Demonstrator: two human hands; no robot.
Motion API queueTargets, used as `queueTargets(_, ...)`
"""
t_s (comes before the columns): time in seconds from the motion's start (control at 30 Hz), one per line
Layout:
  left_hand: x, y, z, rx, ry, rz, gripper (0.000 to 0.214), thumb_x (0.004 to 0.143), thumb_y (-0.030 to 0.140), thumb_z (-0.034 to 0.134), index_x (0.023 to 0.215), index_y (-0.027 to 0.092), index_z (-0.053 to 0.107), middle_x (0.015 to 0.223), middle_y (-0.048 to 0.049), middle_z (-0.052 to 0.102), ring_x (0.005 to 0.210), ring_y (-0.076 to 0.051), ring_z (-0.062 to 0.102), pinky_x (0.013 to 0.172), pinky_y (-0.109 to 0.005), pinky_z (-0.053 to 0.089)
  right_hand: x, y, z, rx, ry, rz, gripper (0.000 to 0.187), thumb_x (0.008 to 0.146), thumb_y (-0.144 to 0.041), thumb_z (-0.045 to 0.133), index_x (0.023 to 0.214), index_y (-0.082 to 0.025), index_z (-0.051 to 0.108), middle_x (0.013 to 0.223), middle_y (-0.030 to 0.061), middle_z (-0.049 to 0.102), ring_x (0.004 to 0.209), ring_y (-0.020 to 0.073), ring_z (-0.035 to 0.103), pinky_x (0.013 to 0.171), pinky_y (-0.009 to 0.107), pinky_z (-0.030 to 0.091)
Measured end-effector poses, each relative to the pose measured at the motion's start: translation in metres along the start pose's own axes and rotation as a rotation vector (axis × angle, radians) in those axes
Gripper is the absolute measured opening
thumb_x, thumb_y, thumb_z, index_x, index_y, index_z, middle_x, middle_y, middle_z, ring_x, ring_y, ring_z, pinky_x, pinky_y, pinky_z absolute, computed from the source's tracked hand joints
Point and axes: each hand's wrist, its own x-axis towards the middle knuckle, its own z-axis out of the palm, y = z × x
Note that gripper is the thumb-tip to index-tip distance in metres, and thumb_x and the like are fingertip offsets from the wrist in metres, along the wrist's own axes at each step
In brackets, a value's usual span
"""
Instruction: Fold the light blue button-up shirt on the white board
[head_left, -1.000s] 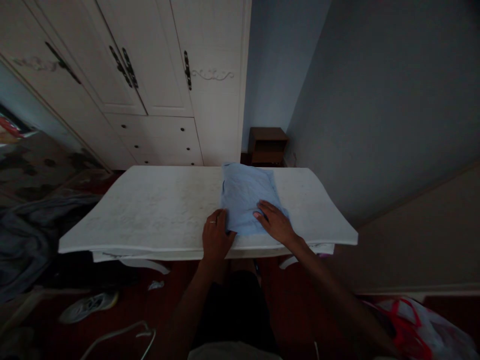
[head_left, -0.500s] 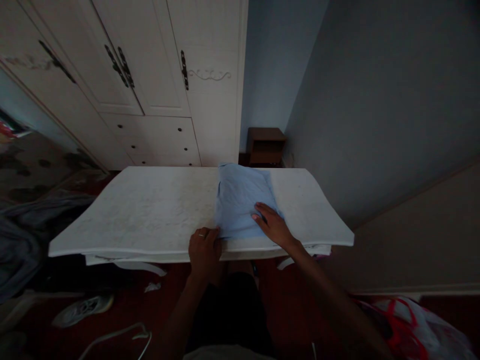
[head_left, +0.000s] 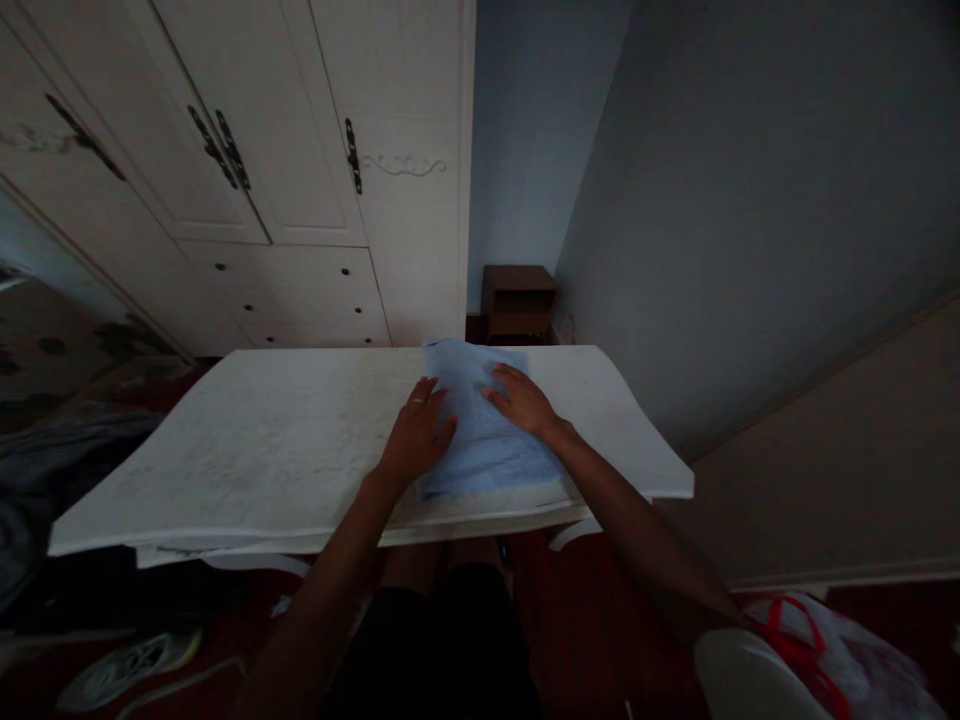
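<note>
Though it's creased, blue cloth [head_left: 484,455], flat; oblong

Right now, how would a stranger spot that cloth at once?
Find the long white table before the pale wardrobe. Right of the table's middle, a flat cloth lies partly under the person's left hand and right hand. Its light blue sets it apart from the white table.

a home, apparently a bedroom: a white wardrobe [head_left: 412,250] with dark handles [head_left: 353,157] and built-in drawers [head_left: 289,285], a low brown nightstand [head_left: 519,322] near the wall [head_left: 705,220], a sneaker [head_left: 131,668] on the floor [head_left: 585,620], rumpled grey fabric [head_left: 56,450] at the left.
</note>
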Motion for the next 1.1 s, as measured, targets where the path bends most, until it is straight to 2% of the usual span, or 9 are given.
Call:
queueTargets(0.1,0.047,-0.012,0.021,0.147,-0.134,-0.043,0.058,0.094,0.043,0.04,0.136,0.002,0.042,0.152,-0.0231,0.03,0.145,-0.035,0.015,0.115,-0.05,0.023,0.026,0.018,0.01,-0.16,-0.065,0.053,0.066,0.095,-0.052,0.038,0.141,-0.004,0.04,0.152,0.0206,0.031,0.143,0.0311,0.024,0.117,0.044,0.02)
queueTargets(0.2,0.072,-0.02,0.041,0.249,-0.215,-0.044,0.068,0.093,0.05,0.038,0.141,0.002,0.037,0.154,-0.0227,0.023,0.146,-0.036,0.009,0.117,-0.053,0.015,0.034,0.039,0.021,-0.215,-0.156,0.085,0.075,0.096,-0.058,0.028,0.146,-0.003,0.028,0.155,0.0214,0.022,0.145,0.0318,0.015,0.118,0.048,0.013)
queueTargets(0.37,0.071,-0.026,0.06,0.278,-0.287,-0.048,0.074,0.092,0.058,0.03,0.145,0.007,0.034,0.156,-0.0199,0.021,0.146,-0.032,0.013,0.115,-0.054,0.015,0.028,0.063,0.034,-0.17,-0.229,0.13,0.083,0.094,-0.064,0.013,0.15,-0.003,0.016,0.157,0.0202,0.015,0.147,0.027,0.013,0.118,0.047,0.013)
queueTargets(0.67,0.066,-0.025,0.062,0.248,-0.287,-0.066,0.072,0.092,0.058,0.028,0.146,0.01,0.032,0.156,-0.0179,0.023,0.145,-0.031,0.016,0.114,-0.056,0.015,0.027,0.067,0.038,-0.144,-0.203,0.144,0.084,0.093,-0.065,0.015,0.151,-0.004,0.015,0.157,0.0199,0.014,0.146,0.0282,0.013,0.118,0.048,0.013)
queueTargets(0.8,0.065,-0.027,0.062,0.189,-0.25,-0.075,0.067,0.091,0.055,0.034,0.144,0.015,0.035,0.156,-0.0157,0.023,0.145,-0.03,0.015,0.112,-0.057,0.021,0.023,0.07,0.04,0.007,-0.024,0.16,0.069,0.096,-0.056,0.026,0.147,-0.009,0.028,0.152,0.0189,0.031,0.143,0.0273,0.027,0.117,0.047,0.018)
queueTargets(0.87,0.064,-0.028,0.061,0.155,-0.235,-0.084,0.063,0.091,0.052,0.036,0.143,0.016,0.037,0.156,-0.0148,0.025,0.145,-0.03,0.016,0.11,-0.056,0.026,0.022,0.072,0.038,0.124,0.107,0.225,0.059,0.097,-0.048,0.028,0.143,-0.012,0.035,0.146,0.0164,0.044,0.136,0.0243,0.039,0.114,0.043,0.027)
queueTargets(0.93,0.063,-0.028,0.061,0.132,-0.221,-0.087,0.06,0.091,0.049,0.037,0.142,0.016,0.038,0.156,-0.0148,0.026,0.145,-0.029,0.017,0.11,-0.056,0.027,0.022,0.075,0.034,0.196,0.173,0.314,0.052,0.096,-0.042,0.033,0.139,-0.013,0.041,0.138,0.0149,0.052,0.127,0.0227,0.048,0.11,0.04,0.033)
queueTargets(1.03,0.064,-0.028,0.061,0.107,-0.219,-0.093,0.058,0.091,0.047,0.039,0.14,0.017,0.04,0.155,-0.0148,0.026,0.145,-0.03,0.018,0.11,-0.058,0.027,0.032,0.082,0.024,0.213,0.131,0.402,0.042,0.09,-0.038,0.048,0.123,-0.014,0.057,0.124,0.0129,0.062,0.117,0.0237,0.054,0.104,0.038,0.038)
queueTargets(1.1,0.068,-0.032,0.061,0.057,-0.239,-0.093,0.052,0.091,0.041,0.041,0.137,0.018,0.043,0.155,-0.0135,0.028,0.145,-0.029,0.019,0.109,-0.058,0.028,0.045,0.087,0.017,0.232,0.059,0.443,0.029,0.085,-0.037,0.056,0.101,-0.016,0.067,0.106,0.0104,0.068,0.107,0.0244,0.059,0.096,0.036,0.043)
